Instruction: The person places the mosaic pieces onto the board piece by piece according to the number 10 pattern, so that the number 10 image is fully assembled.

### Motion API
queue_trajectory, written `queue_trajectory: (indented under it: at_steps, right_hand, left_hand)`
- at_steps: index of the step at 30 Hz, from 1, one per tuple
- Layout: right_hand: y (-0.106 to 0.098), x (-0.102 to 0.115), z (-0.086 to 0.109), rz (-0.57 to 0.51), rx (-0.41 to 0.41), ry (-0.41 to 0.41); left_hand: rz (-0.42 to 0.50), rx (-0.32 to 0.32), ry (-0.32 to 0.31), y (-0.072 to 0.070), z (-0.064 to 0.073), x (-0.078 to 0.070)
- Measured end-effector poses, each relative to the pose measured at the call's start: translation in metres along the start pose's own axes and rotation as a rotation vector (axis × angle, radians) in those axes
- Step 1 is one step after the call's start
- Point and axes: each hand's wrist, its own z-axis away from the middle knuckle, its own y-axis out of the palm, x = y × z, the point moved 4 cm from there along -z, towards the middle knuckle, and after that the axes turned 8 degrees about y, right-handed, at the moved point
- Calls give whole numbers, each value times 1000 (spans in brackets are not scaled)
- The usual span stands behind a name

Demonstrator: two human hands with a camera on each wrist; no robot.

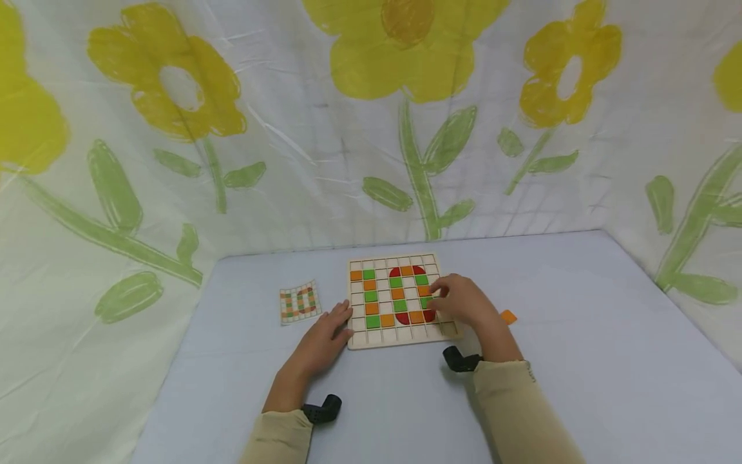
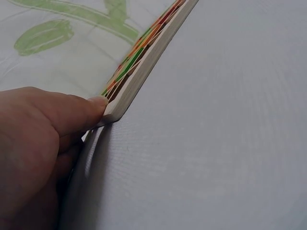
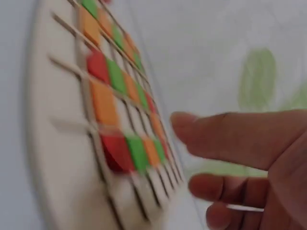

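A square wooden grid board point(image 1: 387, 336) lies on the table, with orange, green and red tiles point(image 1: 397, 293) set in its cells. My left hand point(image 1: 321, 339) rests at the board's left edge; in the left wrist view its thumb point(image 2: 81, 112) touches a board corner. Over the board's right side hovers my right hand point(image 1: 462, 299), thumb and fingers apart. No piece shows between them in the right wrist view, where the red corner tile point(image 3: 116, 152) sits in the grid. Behind the right wrist lies a loose orange tile point(image 1: 508, 316), partly hidden.
Left of the board, a small pattern card point(image 1: 299, 303) shows a similar coloured grid. The pale table point(image 1: 232, 374) meets a flower-printed cloth point(image 1: 278, 193) at the back and sides. A black wrist device point(image 1: 460, 359) sits on each forearm.
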Motion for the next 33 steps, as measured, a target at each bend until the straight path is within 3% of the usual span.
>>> queue_trajectory:
  at_steps: [7, 11, 16, 20, 24, 28, 33]
  right_hand:
    - [-50, -87, 16, -9, 63, 264]
    - [-57, -111, 21, -34, 112, 267]
    - [-46, -108, 9, -132, 105, 198]
    - [-37, -93, -6, -144, -10, 101]
    - [-32, -84, -15, -165, -95, 54]
    - [-30, -84, -16, -171, -116, 98]
    - [-32, -90, -14, -96, -95, 161]
  left_hand:
    - [4, 9, -2, 3, 0, 1]
    - [-2, 1, -7, 3, 0, 1]
    - [-8, 1, -1, 1, 0, 1]
    - [-3, -7, -4, 0, 0, 1]
    - [-1, -15, -5, 0, 0, 1]
    - [1, -13, -8, 1, 0, 1]
    - [5, -17, 2, 1, 0, 2]
